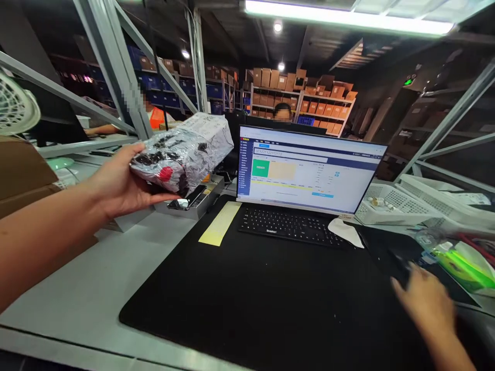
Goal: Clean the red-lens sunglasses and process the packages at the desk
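Observation:
My left hand (126,178) is closed around one end of a package (185,152) wrapped in crinkled clear plastic, with dark patches and a red spot on it. It holds the package raised and tilted, left of the monitor (305,175). My right hand (427,299) is low over the right side of the black desk mat (270,293). Motion smears its fingers, and a dark blurred shape lies by the fingertips; whether they grip it cannot be made out. A black keyboard (290,226) lies in front of the monitor.
A yellow paper strip (220,224) and a white paper piece (345,232) flank the keyboard. White plastic baskets (398,206), a clear bottle and a green packet (466,265) stand at right. Brown cardboard (27,175) and a metal frame stand left. Two people are beyond the desk.

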`<act>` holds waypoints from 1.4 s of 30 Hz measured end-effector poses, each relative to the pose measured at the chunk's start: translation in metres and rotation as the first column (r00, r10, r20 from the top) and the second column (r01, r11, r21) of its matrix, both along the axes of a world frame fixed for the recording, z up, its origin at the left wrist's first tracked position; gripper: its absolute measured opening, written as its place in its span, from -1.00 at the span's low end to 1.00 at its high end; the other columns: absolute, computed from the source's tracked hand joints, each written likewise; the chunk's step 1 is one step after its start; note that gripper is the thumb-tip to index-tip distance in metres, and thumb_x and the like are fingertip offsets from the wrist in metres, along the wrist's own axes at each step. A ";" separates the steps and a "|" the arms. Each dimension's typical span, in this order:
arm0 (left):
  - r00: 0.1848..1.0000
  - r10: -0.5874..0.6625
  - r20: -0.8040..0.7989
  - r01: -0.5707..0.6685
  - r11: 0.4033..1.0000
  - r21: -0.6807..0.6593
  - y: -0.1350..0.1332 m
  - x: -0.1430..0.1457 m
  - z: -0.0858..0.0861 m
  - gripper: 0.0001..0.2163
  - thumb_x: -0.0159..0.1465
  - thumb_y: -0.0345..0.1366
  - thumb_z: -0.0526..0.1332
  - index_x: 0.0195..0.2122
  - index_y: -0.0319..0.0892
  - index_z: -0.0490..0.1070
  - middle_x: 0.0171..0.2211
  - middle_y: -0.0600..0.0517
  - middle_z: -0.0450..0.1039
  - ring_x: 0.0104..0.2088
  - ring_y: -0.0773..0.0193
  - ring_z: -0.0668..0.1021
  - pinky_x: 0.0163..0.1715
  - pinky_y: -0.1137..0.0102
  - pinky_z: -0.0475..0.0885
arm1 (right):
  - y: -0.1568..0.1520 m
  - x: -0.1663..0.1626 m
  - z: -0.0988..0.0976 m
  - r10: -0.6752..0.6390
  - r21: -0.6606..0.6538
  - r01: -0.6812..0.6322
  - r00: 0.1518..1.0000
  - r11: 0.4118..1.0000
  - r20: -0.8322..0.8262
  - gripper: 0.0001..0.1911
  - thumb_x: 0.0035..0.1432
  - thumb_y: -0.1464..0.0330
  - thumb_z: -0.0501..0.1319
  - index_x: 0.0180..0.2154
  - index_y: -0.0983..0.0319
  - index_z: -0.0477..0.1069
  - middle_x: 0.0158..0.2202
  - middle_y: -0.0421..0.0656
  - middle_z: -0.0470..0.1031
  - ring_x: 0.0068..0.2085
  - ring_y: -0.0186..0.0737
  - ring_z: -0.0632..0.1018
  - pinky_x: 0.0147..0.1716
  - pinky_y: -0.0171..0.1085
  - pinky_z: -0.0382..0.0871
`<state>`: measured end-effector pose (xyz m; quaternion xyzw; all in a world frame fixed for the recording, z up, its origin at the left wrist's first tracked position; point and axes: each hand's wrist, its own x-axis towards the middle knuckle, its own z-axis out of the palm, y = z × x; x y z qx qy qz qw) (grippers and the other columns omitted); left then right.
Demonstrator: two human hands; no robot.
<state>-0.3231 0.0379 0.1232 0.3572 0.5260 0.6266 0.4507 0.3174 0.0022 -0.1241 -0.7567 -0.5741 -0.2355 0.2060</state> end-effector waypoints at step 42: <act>0.991 0.092 -0.095 -0.090 0.996 0.019 -0.019 0.015 0.012 -0.61 0.37 -0.22 0.05 0.19 0.07 0.40 0.21 -0.03 0.46 0.17 -0.16 0.52 -0.24 -0.19 0.55 | 0.139 -0.214 -0.036 0.673 0.096 -0.668 0.738 0.738 -0.038 -0.63 0.36 0.30 0.06 0.12 0.29 0.35 0.07 0.07 0.46 0.13 0.02 0.43 0.17 0.02 0.32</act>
